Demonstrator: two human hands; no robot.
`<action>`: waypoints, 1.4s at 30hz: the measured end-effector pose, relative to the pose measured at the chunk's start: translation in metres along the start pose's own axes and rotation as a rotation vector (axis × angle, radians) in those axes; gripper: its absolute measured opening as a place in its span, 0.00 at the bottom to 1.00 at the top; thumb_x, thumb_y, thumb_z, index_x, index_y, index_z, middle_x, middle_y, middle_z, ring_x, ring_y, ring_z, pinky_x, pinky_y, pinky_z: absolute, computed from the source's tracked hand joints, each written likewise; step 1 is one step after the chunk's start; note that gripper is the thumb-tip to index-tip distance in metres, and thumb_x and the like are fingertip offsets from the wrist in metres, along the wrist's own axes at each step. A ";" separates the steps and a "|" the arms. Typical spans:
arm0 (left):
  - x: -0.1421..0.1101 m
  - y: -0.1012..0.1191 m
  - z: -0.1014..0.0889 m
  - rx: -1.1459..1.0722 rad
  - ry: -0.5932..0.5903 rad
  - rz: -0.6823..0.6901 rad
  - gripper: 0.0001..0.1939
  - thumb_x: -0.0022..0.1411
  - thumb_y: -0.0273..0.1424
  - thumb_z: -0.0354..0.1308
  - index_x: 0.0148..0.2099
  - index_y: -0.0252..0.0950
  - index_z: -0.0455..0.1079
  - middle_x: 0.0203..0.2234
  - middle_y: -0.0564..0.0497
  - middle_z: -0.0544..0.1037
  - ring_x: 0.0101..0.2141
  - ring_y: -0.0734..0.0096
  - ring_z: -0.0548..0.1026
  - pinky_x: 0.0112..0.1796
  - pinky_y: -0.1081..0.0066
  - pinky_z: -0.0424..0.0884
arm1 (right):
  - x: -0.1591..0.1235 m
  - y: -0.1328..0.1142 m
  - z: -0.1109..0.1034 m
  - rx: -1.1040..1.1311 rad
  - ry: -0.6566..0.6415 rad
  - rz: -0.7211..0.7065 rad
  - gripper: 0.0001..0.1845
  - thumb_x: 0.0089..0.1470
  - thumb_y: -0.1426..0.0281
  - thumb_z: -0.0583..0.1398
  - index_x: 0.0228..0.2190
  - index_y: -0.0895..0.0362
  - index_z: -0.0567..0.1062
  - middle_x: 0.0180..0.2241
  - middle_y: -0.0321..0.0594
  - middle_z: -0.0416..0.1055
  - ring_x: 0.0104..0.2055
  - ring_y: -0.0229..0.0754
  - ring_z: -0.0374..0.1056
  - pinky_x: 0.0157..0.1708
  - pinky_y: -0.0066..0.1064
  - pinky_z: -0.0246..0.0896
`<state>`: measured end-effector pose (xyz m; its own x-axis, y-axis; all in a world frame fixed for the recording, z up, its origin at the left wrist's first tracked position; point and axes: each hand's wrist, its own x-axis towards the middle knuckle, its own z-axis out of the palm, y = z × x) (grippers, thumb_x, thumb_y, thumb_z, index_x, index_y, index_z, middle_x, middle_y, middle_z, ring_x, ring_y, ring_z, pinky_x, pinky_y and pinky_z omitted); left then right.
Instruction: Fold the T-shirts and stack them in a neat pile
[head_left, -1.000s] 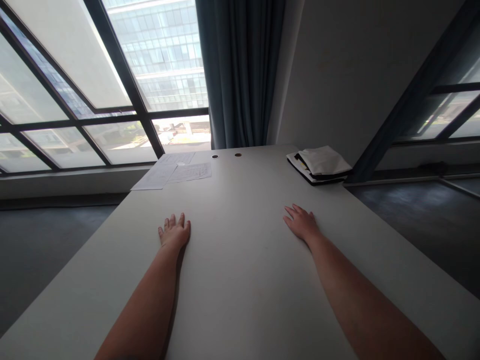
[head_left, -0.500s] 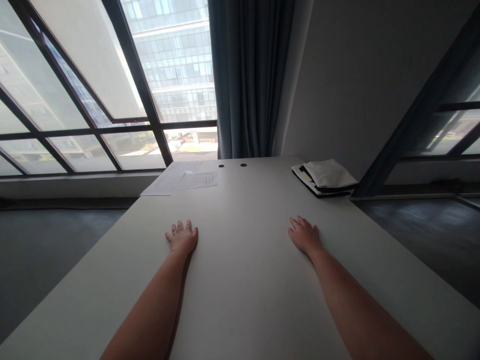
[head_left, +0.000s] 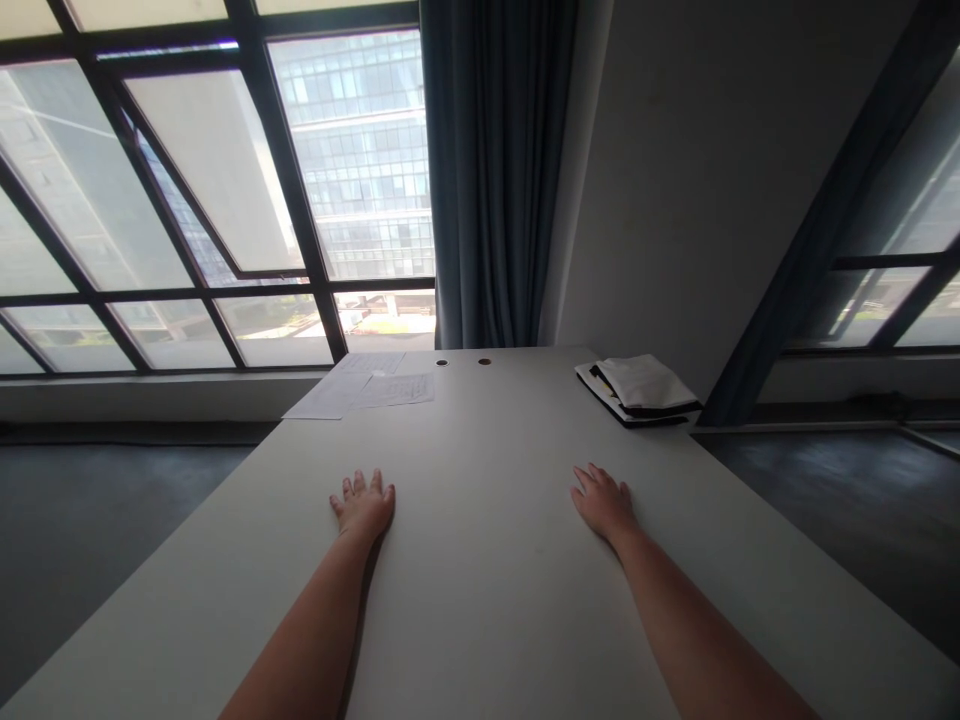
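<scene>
My left hand (head_left: 364,505) rests flat on the white table (head_left: 480,600), palm down with its fingers spread a little. My right hand (head_left: 604,503) lies the same way further right, touching only the tabletop. Neither hand holds anything. Nearest to my left hand, up the table, are loose printed paper sheets (head_left: 367,387). A black folder with a white cloth on top (head_left: 639,390) sits at the far right corner, beyond my right hand.
Two small round holes (head_left: 463,361) mark the table's far end, in front of a blue curtain (head_left: 495,170). Large dark-framed windows (head_left: 187,200) stand to the left, and a wall (head_left: 675,180) to the right. Grey floor (head_left: 97,540) lies below both table edges.
My view has tilted upward and levelled, so the table sits lower in the frame. Both hands stay flat on the table in nearly the same places.
</scene>
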<state>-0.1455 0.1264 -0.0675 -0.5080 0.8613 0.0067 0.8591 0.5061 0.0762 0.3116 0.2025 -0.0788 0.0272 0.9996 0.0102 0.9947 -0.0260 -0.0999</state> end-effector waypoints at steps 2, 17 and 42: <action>0.000 -0.001 0.001 -0.005 0.003 0.005 0.35 0.73 0.47 0.39 0.76 0.42 0.57 0.75 0.37 0.53 0.72 0.39 0.51 0.66 0.35 0.48 | -0.001 0.000 0.000 0.002 0.006 0.001 0.31 0.69 0.61 0.48 0.69 0.51 0.64 0.74 0.47 0.50 0.75 0.51 0.47 0.70 0.55 0.40; -0.002 -0.002 -0.002 -0.019 -0.002 0.015 0.35 0.73 0.47 0.39 0.76 0.41 0.57 0.75 0.36 0.52 0.73 0.39 0.51 0.66 0.35 0.47 | -0.004 -0.001 -0.004 0.042 0.029 -0.016 0.30 0.69 0.61 0.49 0.68 0.52 0.66 0.73 0.49 0.53 0.74 0.50 0.48 0.70 0.53 0.40; 0.003 -0.003 0.002 -0.018 -0.010 0.010 0.35 0.73 0.48 0.38 0.76 0.42 0.56 0.75 0.37 0.51 0.73 0.39 0.50 0.66 0.35 0.47 | -0.003 0.001 -0.003 0.067 0.040 -0.021 0.30 0.68 0.61 0.50 0.68 0.52 0.66 0.73 0.49 0.53 0.73 0.51 0.49 0.70 0.54 0.40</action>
<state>-0.1495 0.1274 -0.0700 -0.4982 0.8670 -0.0022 0.8631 0.4962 0.0943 0.3124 0.1994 -0.0761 0.0117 0.9986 0.0523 0.9861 -0.0029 -0.1661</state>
